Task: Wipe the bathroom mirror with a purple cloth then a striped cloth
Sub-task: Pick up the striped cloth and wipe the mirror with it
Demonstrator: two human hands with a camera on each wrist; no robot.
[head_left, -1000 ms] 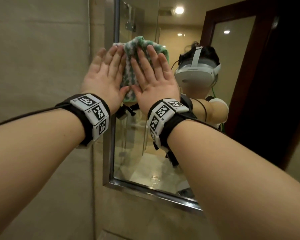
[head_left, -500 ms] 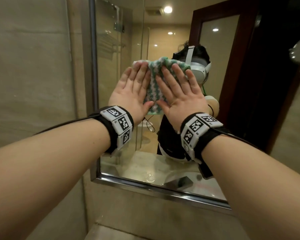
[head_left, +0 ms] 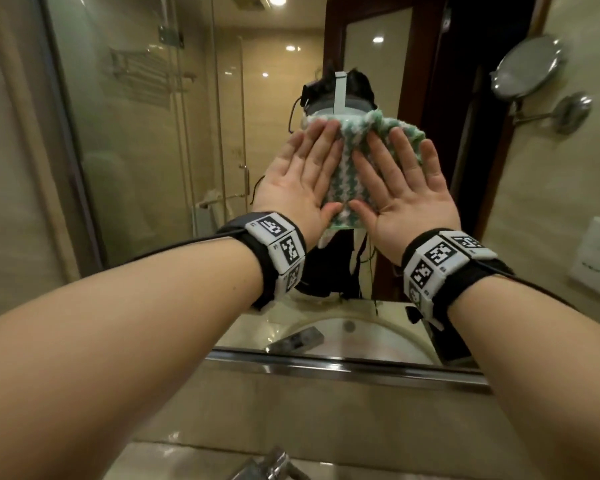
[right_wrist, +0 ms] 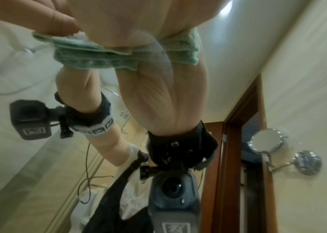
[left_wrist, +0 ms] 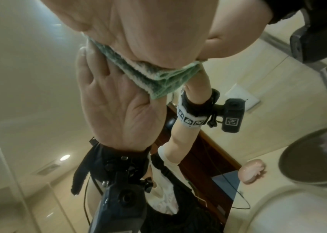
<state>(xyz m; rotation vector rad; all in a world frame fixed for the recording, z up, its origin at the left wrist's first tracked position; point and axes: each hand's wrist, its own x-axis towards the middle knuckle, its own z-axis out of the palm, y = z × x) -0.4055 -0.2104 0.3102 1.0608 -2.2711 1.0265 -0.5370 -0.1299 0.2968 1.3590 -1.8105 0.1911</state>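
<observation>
A green-and-white striped cloth (head_left: 347, 174) lies flat against the bathroom mirror (head_left: 146, 140), at about its middle. My left hand (head_left: 302, 174) presses its left half with straight fingers. My right hand (head_left: 402, 188) presses its right half the same way, palm flat. In the left wrist view the cloth (left_wrist: 154, 78) shows folded under my left palm (left_wrist: 148, 31), and the glass below reflects that hand. In the right wrist view the cloth's edge (right_wrist: 90, 56) shows squeezed under my right palm (right_wrist: 128, 23). No purple cloth is in view.
The mirror's chrome lower frame (head_left: 326, 367) runs above the stone counter, with a tap (head_left: 271, 462) at the bottom edge. A round swivel mirror (head_left: 527, 67) on an arm juts from the right wall, above a wall socket (head_left: 596, 261). The left wall is tiled.
Both hands have slid the striped cloth rightward across the glass, from the mirror's left edge to about its middle, and a little lower.
</observation>
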